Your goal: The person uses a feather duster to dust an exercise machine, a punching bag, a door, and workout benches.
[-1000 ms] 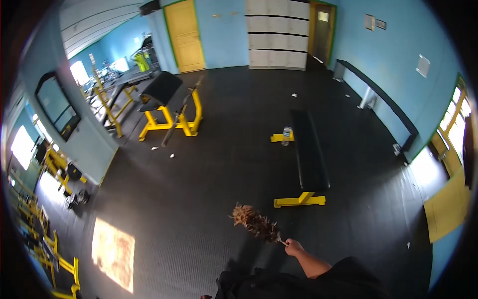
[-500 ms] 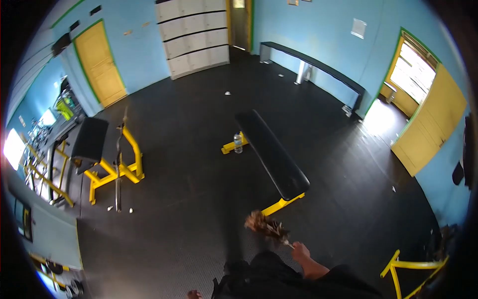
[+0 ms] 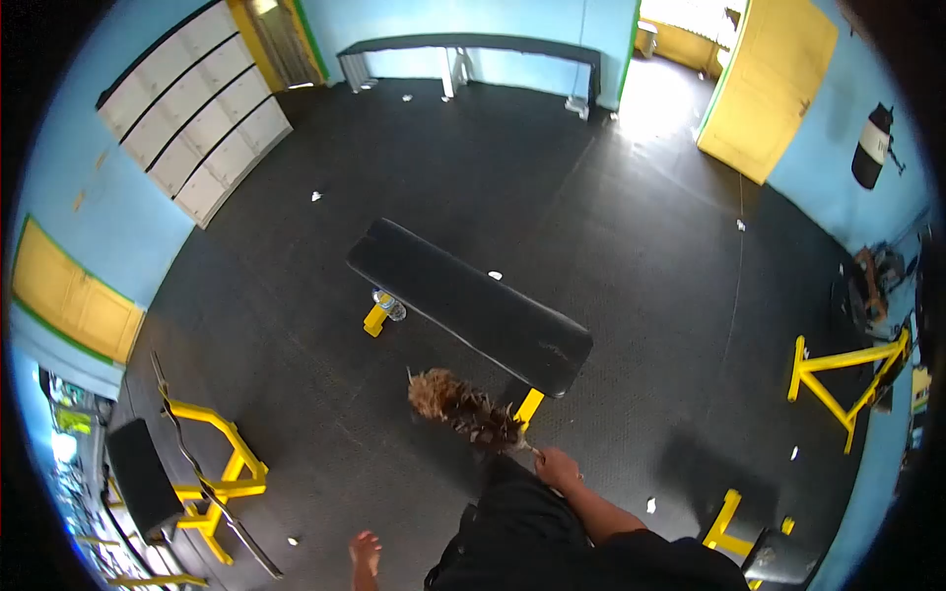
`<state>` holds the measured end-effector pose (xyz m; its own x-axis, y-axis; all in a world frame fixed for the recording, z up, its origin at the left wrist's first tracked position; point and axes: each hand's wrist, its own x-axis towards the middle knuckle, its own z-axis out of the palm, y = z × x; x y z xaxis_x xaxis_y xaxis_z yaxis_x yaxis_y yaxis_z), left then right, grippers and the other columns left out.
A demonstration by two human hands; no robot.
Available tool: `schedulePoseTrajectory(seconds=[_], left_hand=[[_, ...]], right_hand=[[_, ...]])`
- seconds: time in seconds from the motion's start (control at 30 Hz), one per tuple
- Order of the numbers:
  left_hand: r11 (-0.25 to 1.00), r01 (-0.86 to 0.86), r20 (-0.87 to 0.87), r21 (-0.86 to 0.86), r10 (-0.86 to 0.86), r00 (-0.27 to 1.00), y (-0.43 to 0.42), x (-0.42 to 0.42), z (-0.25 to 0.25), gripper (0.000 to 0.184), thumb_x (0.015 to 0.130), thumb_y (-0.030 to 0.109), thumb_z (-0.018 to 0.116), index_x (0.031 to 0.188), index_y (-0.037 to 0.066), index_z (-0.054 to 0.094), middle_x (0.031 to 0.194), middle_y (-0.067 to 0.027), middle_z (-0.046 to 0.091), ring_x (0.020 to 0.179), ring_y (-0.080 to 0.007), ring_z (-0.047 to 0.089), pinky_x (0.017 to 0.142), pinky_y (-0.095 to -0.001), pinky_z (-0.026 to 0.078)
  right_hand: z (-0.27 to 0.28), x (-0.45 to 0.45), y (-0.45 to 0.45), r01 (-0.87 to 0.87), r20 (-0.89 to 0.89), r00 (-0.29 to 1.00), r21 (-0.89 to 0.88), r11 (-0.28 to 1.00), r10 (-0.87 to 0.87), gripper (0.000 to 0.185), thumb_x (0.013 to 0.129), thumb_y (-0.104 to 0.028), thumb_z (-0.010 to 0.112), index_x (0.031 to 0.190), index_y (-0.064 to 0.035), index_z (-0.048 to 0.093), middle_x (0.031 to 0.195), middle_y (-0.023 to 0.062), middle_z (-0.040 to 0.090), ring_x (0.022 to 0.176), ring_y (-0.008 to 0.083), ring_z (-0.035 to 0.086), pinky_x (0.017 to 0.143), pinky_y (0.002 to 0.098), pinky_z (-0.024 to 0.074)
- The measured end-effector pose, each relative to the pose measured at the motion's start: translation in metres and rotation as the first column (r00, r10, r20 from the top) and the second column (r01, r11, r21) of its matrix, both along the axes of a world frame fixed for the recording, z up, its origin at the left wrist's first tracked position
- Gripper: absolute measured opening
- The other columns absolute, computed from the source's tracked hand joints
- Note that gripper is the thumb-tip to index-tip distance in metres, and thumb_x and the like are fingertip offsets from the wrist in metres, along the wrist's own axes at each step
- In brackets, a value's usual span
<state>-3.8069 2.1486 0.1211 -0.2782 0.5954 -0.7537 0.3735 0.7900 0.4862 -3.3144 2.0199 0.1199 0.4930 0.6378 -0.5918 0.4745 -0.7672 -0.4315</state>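
My right hand is closed around the thin handle of a brown feather duster. The duster points to the left, its feathers just short of the near end of a flat weight bench with a black pad and yellow legs. My left hand hangs low at the bottom of the view, holding nothing, its fingers loosely bent and apart. A clear plastic water bottle stands on the floor by the bench's far leg, partly covered by the pad.
At the left stands a yellow preacher bench with a curved bar. Yellow frames are at the right. White scraps dot the black floor. Lockers, a long low bench and an open yellow door line the walls.
My view has turned right and the weight bench is closer. The duster has stayed in my right hand and is nearer the bench pad. My left hand has come further into view.
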Motion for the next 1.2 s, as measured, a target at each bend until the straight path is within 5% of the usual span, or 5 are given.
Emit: schedulePoseTrajectory(seconds=[0.33, 0.87, 1.03, 1.07, 1.2], left_hand=[[0.747, 0.659, -0.018, 0.088, -0.66, 0.751, 0.218, 0.131, -0.006, 0.034, 0.096, 0.028, 0.059, 0.116, 0.001, 0.06, 0.102, -0.0105, 0.063, 0.085, -0.0183, 0.061, 0.079, -0.0333, 0.049], [0.333, 0.928, 0.269, 0.165, -0.921, 0.282, 0.5, 0.376, -0.128, 0.058, 0.097, 0.019, 0.058, 0.146, 0.007, 0.03, 0.116, -0.0158, 0.058, 0.095, -0.022, 0.059, 0.088, -0.0338, 0.048], [0.415, 0.895, 0.314, 0.162, -0.882, 0.352, 0.51, 0.411, -0.122, 0.072, 0.1, 0.026, 0.052, 0.155, 0.011, 0.008, 0.151, -0.0262, 0.028, 0.128, -0.0322, 0.047, 0.107, -0.0392, 0.037], [0.476, 0.867, 0.366, 0.147, -0.84, 0.4, 0.512, 0.416, -0.123, 0.074, 0.101, 0.035, 0.05, 0.156, 0.01, 0.006, 0.153, -0.0246, 0.026, 0.133, -0.0322, 0.041, 0.108, -0.0411, 0.035], [0.692, 0.686, 0.285, 0.225, -0.72, 0.633, 0.522, 0.414, -0.126, 0.077, 0.1, 0.054, 0.039, 0.155, 0.008, 0.011, 0.153, -0.0196, 0.029, 0.138, -0.034, 0.033, 0.109, -0.0437, 0.033]], right_hand=[[-0.006, 0.03, 0.133, 0.454, -0.183, 0.883, 0.109, 0.884, -0.431, 0.04, 0.095, -0.038, 0.053, 0.112, -0.0023, 0.063, 0.105, 0.02, 0.068, 0.098, 0.0379, 0.064, 0.081, 0.0451, 0.0489], [-0.153, -0.021, 0.194, 0.933, 0.154, -0.133, 0.352, -0.072, -0.979, 0.03, 0.096, -0.022, 0.042, 0.094, -0.0001, 0.062, 0.08, 0.0171, 0.06, 0.073, 0.0331, 0.056, 0.069, 0.0453, 0.0452], [-0.212, -0.125, 0.332, 0.778, 0.213, 0.604, 0.052, 0.626, -0.768, 0.021, 0.096, -0.011, 0.047, 0.108, -0.0107, 0.064, 0.092, 0.012, 0.067, 0.082, 0.031, 0.065, 0.074, 0.0386, 0.0517], [-0.218, -0.153, 0.367, 0.964, -0.3, 0.261, 0.124, 0.234, -0.918, 0.018, 0.097, -0.012, 0.048, 0.108, -0.0076, 0.062, 0.094, 0.0142, 0.067, 0.088, 0.033, 0.066, 0.075, 0.0414, 0.0525], [-0.099, -0.128, 0.461, 0.805, -0.323, 0.513, -0.139, 0.576, -0.795, 0.028, 0.1, -0.032, 0.045, 0.113, -0.0111, 0.058, 0.103, 0.0173, 0.067, 0.1, 0.0371, 0.064, 0.078, 0.0503, 0.0519]])
